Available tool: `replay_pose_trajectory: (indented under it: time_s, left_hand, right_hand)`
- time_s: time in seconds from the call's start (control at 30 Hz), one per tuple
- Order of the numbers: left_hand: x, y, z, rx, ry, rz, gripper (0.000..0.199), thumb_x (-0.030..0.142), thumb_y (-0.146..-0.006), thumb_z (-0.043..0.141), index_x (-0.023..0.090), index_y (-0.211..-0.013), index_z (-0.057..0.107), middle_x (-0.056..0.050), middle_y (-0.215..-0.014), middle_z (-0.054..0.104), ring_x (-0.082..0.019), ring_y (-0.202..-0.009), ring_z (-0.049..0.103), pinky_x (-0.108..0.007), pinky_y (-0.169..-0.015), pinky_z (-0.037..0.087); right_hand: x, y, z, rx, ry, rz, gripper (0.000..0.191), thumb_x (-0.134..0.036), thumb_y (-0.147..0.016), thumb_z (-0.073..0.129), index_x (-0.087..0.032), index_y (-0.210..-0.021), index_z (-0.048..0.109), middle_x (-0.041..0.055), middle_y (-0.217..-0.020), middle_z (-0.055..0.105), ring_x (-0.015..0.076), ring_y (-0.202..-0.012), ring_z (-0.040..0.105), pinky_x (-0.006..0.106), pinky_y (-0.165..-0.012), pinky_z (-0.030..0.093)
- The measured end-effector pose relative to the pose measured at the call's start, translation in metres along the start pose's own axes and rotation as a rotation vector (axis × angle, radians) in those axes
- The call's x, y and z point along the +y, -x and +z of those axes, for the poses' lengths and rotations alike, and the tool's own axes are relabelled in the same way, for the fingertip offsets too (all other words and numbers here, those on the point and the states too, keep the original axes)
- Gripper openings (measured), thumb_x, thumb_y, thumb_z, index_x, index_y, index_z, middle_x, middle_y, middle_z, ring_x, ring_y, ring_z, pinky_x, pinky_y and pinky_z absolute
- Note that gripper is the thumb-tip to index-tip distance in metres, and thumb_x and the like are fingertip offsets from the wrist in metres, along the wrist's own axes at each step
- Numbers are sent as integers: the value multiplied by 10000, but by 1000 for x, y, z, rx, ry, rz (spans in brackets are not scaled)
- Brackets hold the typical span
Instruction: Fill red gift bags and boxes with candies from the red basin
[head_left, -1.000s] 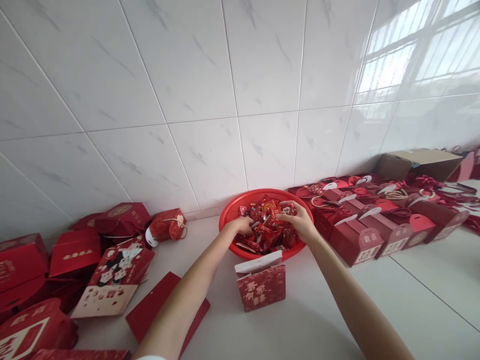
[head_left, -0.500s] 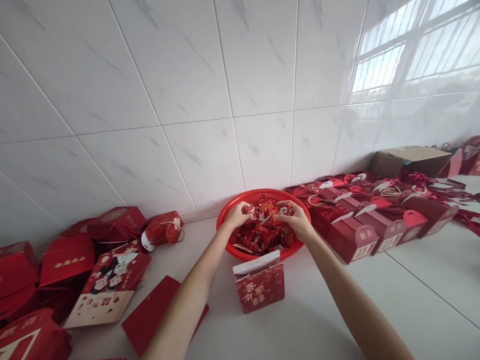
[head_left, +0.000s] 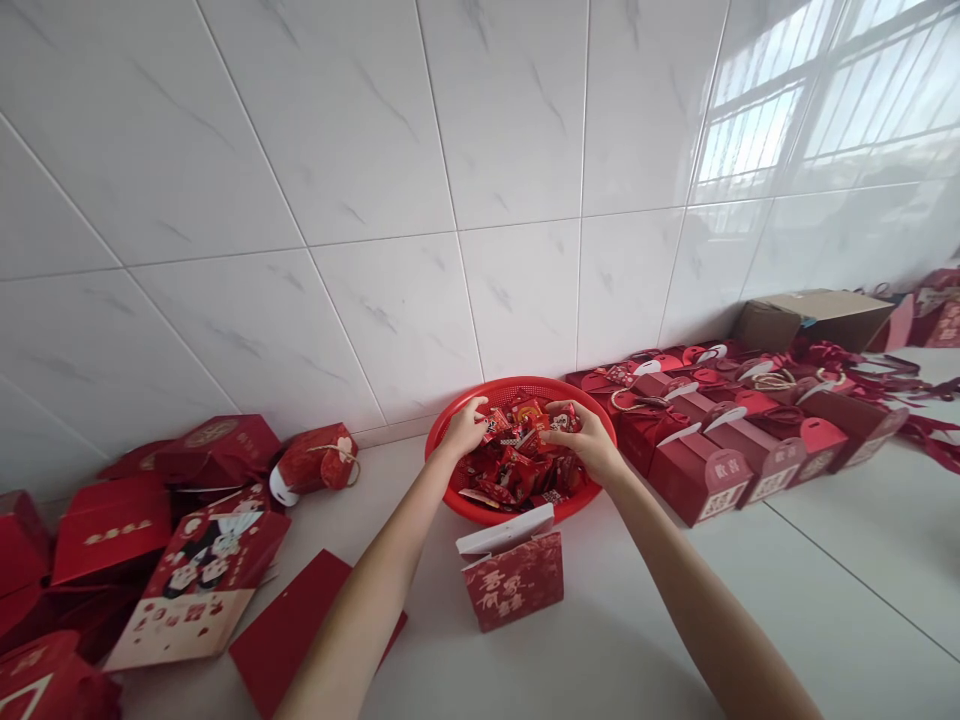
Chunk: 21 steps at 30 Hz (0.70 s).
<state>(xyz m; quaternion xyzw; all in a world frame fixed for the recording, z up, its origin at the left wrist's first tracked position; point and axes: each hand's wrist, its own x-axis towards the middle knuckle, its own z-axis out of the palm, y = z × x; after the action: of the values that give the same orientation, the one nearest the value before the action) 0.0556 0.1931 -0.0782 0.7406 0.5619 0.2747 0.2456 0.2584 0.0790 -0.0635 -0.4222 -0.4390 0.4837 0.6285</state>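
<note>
A red plastic basket (head_left: 437,470) full of small red wrapped candies (head_left: 517,470) stands by the wall. My left hand (head_left: 462,432) is over its left side, with fingers curled at a wrapped candy (head_left: 493,426). At the right side, my right hand (head_left: 590,444) has a wrapped candy (head_left: 564,419) between thumb and fingers. Just in front of the basket stands a small red gift box (head_left: 514,582) with gold characters, its white-lined top flap raised. The inside of this box is hidden from view.
Rows of red gift boxes (head_left: 701,475) line the right, with a cardboard carton (head_left: 825,312) behind them. More red boxes (head_left: 112,528) and a printed box (head_left: 196,580) are heaped at left. A flat red piece (head_left: 289,625) lies by my left forearm. White tiles (head_left: 390,320) rise behind.
The view has shifted slightly, so things appear a little further left. My left fingers have drawn back slightly and lifted at the candy. My right hand stays at its candy.
</note>
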Motion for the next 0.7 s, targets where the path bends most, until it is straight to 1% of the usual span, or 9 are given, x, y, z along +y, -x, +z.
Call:
replay_pose_trajectory:
  time_s: [0.1,0.23,0.33,0.43,0.5,0.57,0.6,0.7]
  left_hand:
    - [1,0,-2,30,-3,-3,575,16,-763,486,198,-1297,594,-45,-1052,752,-167,-898,698,-250,-778,538]
    - [2,1,-3,48,-10,-1,550,-27,-735,466,193,-1200,660,-33,-960,775,-175,-913,704,-271,-831,545]
    - [4,1,-4,72,-24,13,499,-47,-719,476,189,-1095,704,-49,-1035,766,-176,-987,695,-268,-893,533]
    - [6,2,-5,76,-45,30,435,-28,-713,512,197,-1018,726,-49,-1096,753,-182,-1022,687,-270,-924,524]
    - [9,4,-6,57,-64,32,354,21,-736,521,194,-956,738,-47,-1068,758,-186,-994,693,-273,-904,528]
    - [10,7,-6,-6,-90,21,264,80,-757,514,187,-824,745,-47,-947,773,-192,-895,708,-271,-827,541]
    - [11,8,-5,-61,-106,10,244,99,-752,511,187,-734,737,-43,-847,770,-193,-816,711,-269,-767,543]
    - [11,14,-3,-284,-165,-38,225,91,-660,542,192,-491,651,-19,-557,684,-179,-577,656,-250,-589,499]
  right_hand:
    - [0,0,0,-1,9,-2,460,-302,-487,881,-223,-880,653,-24,-744,686,206,-686,675,338,-662,580]
    - [1,0,0,-4,6,6,475,-302,-484,884,-218,-890,652,-21,-759,693,201,-683,675,331,-658,578]
    - [1,-1,0,-2,9,-6,473,-302,-484,890,-219,-884,653,-9,-806,708,201,-697,678,332,-665,585]
    - [2,-1,-1,-8,23,-11,466,-321,-498,891,-221,-892,661,8,-865,719,212,-717,687,347,-671,592]
    - [3,-1,-2,-11,33,-1,475,-335,-503,892,-221,-905,666,15,-878,721,219,-720,691,354,-667,592]
    - [3,-1,-2,-16,35,12,494,-339,-501,896,-220,-922,664,14,-850,722,225,-719,695,357,-666,591]
    - [3,-1,-2,-17,32,17,501,-337,-497,898,-221,-924,661,11,-835,723,227,-718,697,357,-668,591]
    - [3,-1,-2,-23,19,35,505,-326,-494,901,-227,-924,657,1,-795,724,228,-706,700,355,-671,592]
